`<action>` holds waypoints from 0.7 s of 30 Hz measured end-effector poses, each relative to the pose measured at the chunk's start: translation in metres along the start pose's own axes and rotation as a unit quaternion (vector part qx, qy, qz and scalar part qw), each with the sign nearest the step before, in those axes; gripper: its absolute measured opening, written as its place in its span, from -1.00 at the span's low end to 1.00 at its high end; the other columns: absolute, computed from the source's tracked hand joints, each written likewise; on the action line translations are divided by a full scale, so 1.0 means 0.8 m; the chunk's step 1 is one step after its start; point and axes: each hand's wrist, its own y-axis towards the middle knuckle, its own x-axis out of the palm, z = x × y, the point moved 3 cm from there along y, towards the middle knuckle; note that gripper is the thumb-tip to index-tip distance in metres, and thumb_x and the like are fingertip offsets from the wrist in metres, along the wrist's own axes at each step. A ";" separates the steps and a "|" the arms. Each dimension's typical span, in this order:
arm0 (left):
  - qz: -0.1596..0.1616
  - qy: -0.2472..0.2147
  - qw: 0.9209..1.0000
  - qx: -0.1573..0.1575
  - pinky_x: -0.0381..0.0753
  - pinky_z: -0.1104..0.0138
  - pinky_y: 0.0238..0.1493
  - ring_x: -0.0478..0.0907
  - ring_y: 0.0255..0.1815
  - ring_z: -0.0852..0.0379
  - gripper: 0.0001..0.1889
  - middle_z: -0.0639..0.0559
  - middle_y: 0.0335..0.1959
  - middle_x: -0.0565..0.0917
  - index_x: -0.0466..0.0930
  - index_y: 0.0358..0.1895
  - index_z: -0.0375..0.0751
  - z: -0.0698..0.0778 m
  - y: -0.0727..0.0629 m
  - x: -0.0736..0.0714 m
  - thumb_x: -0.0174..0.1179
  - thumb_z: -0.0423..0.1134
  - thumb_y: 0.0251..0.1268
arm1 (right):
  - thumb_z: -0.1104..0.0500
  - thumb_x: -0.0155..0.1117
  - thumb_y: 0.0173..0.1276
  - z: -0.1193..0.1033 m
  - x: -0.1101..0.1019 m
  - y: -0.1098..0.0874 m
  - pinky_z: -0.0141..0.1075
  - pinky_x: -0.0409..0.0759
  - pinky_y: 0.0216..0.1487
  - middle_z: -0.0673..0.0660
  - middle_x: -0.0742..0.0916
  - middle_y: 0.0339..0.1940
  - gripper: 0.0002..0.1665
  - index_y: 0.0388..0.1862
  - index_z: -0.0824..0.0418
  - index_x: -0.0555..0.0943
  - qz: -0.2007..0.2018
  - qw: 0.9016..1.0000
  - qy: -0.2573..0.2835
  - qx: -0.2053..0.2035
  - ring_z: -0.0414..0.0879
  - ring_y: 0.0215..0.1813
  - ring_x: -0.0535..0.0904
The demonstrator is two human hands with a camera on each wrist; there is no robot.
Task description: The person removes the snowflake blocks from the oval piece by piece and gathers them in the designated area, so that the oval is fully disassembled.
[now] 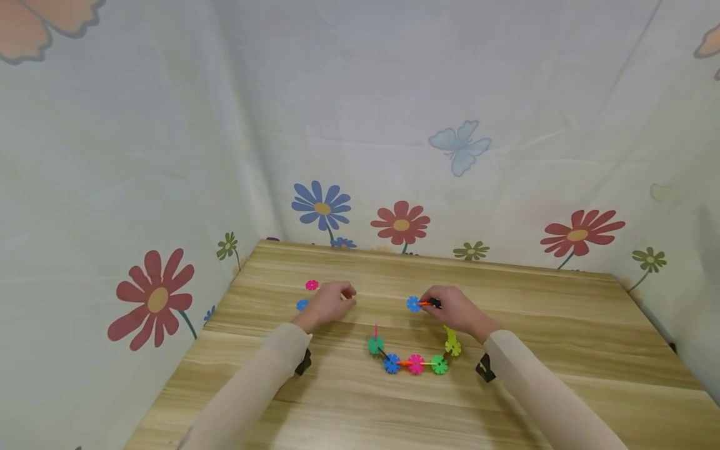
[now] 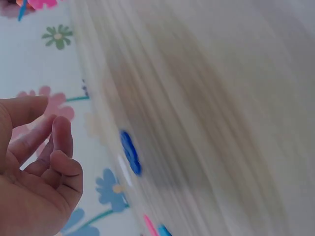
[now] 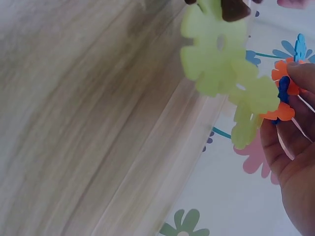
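My right hand (image 1: 457, 309) pinches linked snowflake discs between thumb and fingers; an orange disc (image 3: 280, 70) and a dark blue disc (image 3: 283, 89) show there. At the far end of this piece a light blue disc (image 1: 413, 304) points left. Close by, yellow discs (image 1: 452, 346) belong to a curved chain, whose pink disc (image 1: 416, 364) and teal disc (image 1: 375, 345) lie nearer me. My left hand (image 1: 333, 303) hovers over the left of the table with loosely bent fingers and holds nothing. Beside it are a loose pink disc (image 1: 312, 285) and a blue disc (image 1: 302, 305), partly covered.
The wooden table (image 1: 540, 400) reaches back to a pale curtain (image 1: 360, 125) printed with flowers and a butterfly. More curtain hangs along the left and right sides. Dark wrist straps (image 1: 485, 369) show below both sleeves.
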 end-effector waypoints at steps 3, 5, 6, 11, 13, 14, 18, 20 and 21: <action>-0.005 -0.017 1.000 0.005 0.54 0.19 -0.13 0.56 -0.20 0.06 -0.84 0.01 -0.27 0.63 0.62 -0.14 -0.27 0.017 0.001 0.005 0.16 -0.28 0.32 | 0.18 0.33 0.27 -0.002 0.000 0.000 -0.30 0.58 -0.24 -0.08 0.67 -0.31 -0.92 -0.26 0.11 0.67 0.007 1.000 -0.001 -0.014 -0.24 -0.30 0.56; -0.005 -0.030 1.000 0.007 0.55 0.21 -0.16 0.56 -0.23 0.08 -0.85 0.01 -0.28 0.63 0.62 -0.15 -0.26 0.026 0.001 0.008 0.15 -0.28 0.32 | 0.19 0.33 0.27 -0.004 0.000 0.000 -0.29 0.58 -0.25 -0.08 0.67 -0.31 -0.93 -0.26 0.11 0.66 0.008 1.000 0.000 -0.020 -0.24 -0.30 0.56; -0.004 -0.038 0.999 0.006 0.55 0.22 -0.16 0.56 -0.24 0.09 -0.86 0.02 -0.30 0.63 0.62 -0.16 -0.26 0.030 0.002 0.009 0.15 -0.28 0.32 | 0.19 0.33 0.27 -0.005 0.000 0.000 -0.29 0.58 -0.24 -0.08 0.67 -0.31 -0.93 -0.26 0.11 0.67 0.008 1.000 0.000 -0.022 -0.24 -0.30 0.56; -0.001 -0.085 0.996 0.002 0.55 0.27 -0.20 0.55 -0.28 0.15 -0.86 0.06 -0.33 0.64 0.65 -0.19 -0.23 0.047 0.004 0.018 0.14 -0.26 0.34 | 0.18 0.33 0.27 -0.008 0.000 0.001 -0.28 0.59 -0.21 -0.07 0.68 -0.30 -0.92 -0.25 0.12 0.67 0.005 1.000 -0.001 -0.029 -0.23 -0.27 0.58; -0.003 -0.101 0.995 0.000 0.55 0.27 -0.20 0.55 -0.27 0.16 -0.85 0.07 -0.32 0.64 0.66 -0.19 -0.22 0.053 0.005 0.023 0.14 -0.24 0.34 | 0.18 0.34 0.27 -0.009 -0.001 0.002 -0.26 0.59 -0.20 -0.06 0.68 -0.29 -0.91 -0.26 0.13 0.67 0.005 1.000 -0.001 -0.030 -0.21 -0.27 0.58; -0.005 -0.109 0.994 -0.003 0.55 0.27 -0.19 0.55 -0.27 0.16 -0.84 0.08 -0.32 0.64 0.66 -0.19 -0.21 0.056 0.006 0.025 0.15 -0.23 0.34 | 0.18 0.34 0.26 -0.010 -0.002 0.002 -0.25 0.59 -0.19 -0.05 0.68 -0.29 -0.91 -0.26 0.13 0.67 0.005 0.999 -0.002 -0.031 -0.21 -0.27 0.58; -0.020 -0.134 0.991 -0.009 0.55 0.29 -0.19 0.56 -0.24 0.14 -0.84 0.09 -0.32 0.65 0.66 -0.20 -0.19 0.065 0.009 0.037 0.16 -0.20 0.34 | 0.19 0.35 0.25 -0.012 -0.003 0.003 -0.24 0.59 -0.18 -0.05 0.68 -0.30 -0.92 -0.28 0.12 0.67 0.004 0.999 -0.009 -0.031 -0.20 -0.26 0.58; -0.035 -0.158 0.987 -0.017 0.55 0.27 -0.18 0.58 -0.21 0.09 -0.83 0.07 -0.32 0.65 0.66 -0.19 -0.19 0.069 0.009 0.042 0.17 -0.19 0.34 | 0.20 0.36 0.24 -0.012 -0.002 0.003 -0.25 0.59 -0.18 -0.05 0.68 -0.31 -0.93 -0.29 0.12 0.67 0.006 0.999 -0.012 -0.034 -0.20 -0.27 0.58; -0.044 -0.173 0.984 -0.024 0.56 0.25 -0.17 0.58 -0.19 0.06 -0.83 0.06 -0.31 0.66 0.65 -0.18 -0.19 0.071 0.009 0.044 0.17 -0.19 0.34 | 0.21 0.36 0.24 -0.012 -0.002 0.004 -0.25 0.59 -0.18 -0.05 0.68 -0.31 -0.94 -0.30 0.13 0.67 0.008 0.999 -0.014 -0.040 -0.19 -0.27 0.58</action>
